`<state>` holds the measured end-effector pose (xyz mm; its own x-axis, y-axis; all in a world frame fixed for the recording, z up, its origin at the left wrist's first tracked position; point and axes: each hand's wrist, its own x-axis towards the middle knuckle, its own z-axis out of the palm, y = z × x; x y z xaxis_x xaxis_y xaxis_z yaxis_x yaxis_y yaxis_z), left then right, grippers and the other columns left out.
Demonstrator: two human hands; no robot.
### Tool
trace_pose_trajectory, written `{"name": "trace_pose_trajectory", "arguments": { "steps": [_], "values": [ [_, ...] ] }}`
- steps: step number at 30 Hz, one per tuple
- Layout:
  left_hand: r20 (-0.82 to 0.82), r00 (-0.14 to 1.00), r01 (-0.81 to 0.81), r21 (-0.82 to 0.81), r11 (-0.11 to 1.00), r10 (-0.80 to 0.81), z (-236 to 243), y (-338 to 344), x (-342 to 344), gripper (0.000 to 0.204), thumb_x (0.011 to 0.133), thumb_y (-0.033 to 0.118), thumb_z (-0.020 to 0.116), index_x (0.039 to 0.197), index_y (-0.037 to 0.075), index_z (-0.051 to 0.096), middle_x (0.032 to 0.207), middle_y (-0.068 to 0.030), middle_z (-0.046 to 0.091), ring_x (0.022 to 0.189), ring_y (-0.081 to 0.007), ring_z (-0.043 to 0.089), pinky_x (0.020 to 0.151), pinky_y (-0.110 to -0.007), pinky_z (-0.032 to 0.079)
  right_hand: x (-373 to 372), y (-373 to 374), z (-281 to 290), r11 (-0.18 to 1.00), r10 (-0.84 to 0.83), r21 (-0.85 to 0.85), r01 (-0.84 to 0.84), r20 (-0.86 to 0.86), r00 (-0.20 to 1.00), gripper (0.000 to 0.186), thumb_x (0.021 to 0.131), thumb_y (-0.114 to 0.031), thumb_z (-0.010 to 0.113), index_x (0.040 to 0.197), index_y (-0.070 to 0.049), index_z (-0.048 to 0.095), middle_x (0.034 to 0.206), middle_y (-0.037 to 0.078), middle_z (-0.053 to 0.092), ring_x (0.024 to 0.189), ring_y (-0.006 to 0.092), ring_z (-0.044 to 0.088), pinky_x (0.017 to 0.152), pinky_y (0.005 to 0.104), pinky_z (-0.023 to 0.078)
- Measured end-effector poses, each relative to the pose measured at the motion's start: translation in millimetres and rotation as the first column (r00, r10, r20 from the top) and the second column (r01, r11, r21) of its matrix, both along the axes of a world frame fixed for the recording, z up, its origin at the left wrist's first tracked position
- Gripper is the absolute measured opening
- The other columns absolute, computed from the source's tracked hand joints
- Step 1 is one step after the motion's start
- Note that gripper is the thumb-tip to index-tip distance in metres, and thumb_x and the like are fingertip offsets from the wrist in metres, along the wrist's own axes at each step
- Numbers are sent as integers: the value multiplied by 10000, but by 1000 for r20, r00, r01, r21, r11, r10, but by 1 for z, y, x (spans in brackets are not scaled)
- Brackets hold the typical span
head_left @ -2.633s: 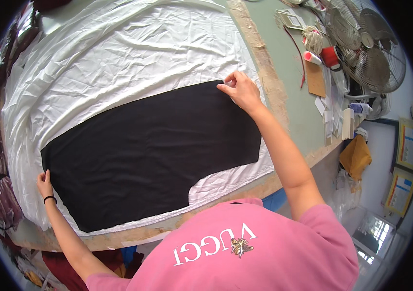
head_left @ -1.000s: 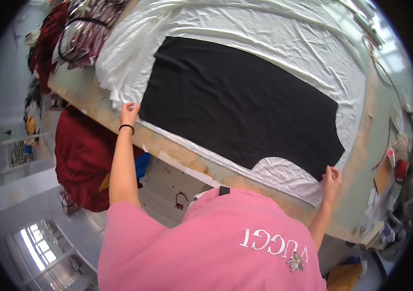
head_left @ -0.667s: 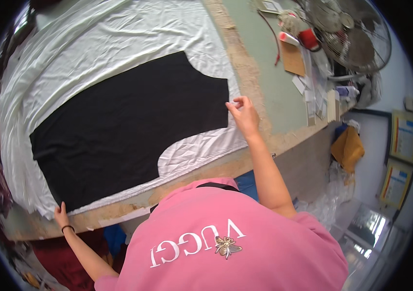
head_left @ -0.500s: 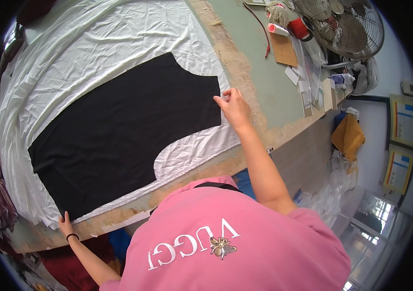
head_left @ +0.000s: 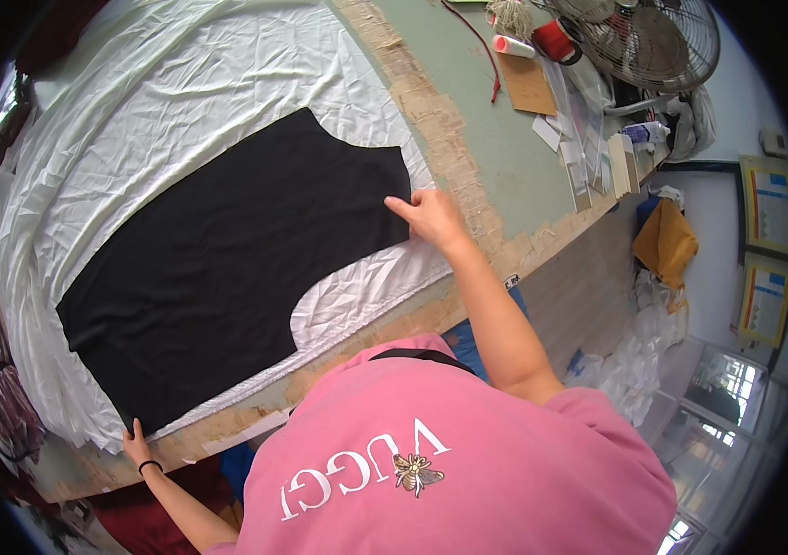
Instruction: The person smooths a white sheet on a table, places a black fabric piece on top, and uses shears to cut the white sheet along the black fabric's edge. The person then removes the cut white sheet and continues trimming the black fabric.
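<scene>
A black fabric piece point(head_left: 227, 277) lies flat on a white sheet point(head_left: 181, 102) that covers most of the bench point(head_left: 477, 139). The piece runs slantwise from the near left corner toward the middle, with a curved cut-out on its near edge and another at its far end.

The right hand point(head_left: 431, 217) rests at the right corner of the black fabric piece, fingers bent and fingertips pressing down on its edge; the grip is narrow, and I cannot tell whether it pinches the cloth or only presses it. The left hand point(head_left: 137, 449) is at the near left corner, fingers laid over the edge of the white sheet just beside the black piece's corner; its grip is too small to make out.

On the bare green part of the bench, to the right, are a brown card point(head_left: 528, 88), a red spool point(head_left: 556, 42) and a fan point(head_left: 657, 42).
</scene>
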<state>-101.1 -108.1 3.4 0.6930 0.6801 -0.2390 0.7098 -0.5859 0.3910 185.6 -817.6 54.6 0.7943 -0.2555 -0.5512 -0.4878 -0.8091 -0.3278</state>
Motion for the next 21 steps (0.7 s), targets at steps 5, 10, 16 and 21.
{"name": "trace_pose_trajectory", "arguments": {
  "steps": [5,10,16,21],
  "values": [
    [30,1000,-3,-31,1000,4,11,-19,9,472,834,393,654,739,-53,530,638,-34,479,613,-140,374,566,-318,361,-13,3,-3,997,-37,-61,54,259,965,357,777,-399,633,840,-48,641,850,162,662,806,348,626,697,436,475],
    [0,1000,-6,-70,998,6,11,-15,6,472,836,367,665,632,18,421,600,20,347,586,-106,292,514,-300,279,-17,5,2,994,-31,-91,66,339,940,334,789,-370,621,776,-37,599,848,157,649,796,361,612,678,452,466],
    [36,999,-15,-175,985,21,8,-11,4,441,842,340,668,615,62,412,605,49,345,581,-83,281,508,-267,251,-17,2,-3,989,-79,-85,124,404,912,351,794,-371,629,753,-26,573,725,193,626,723,391,605,635,458,460],
    [60,997,-40,-227,973,55,5,-11,3,426,848,325,666,618,76,409,607,56,334,581,-75,279,509,-257,246,-17,-2,-7,989,-93,-68,133,419,903,342,796,-352,631,755,-17,571,720,202,624,716,397,604,637,459,462]
  ]
}}
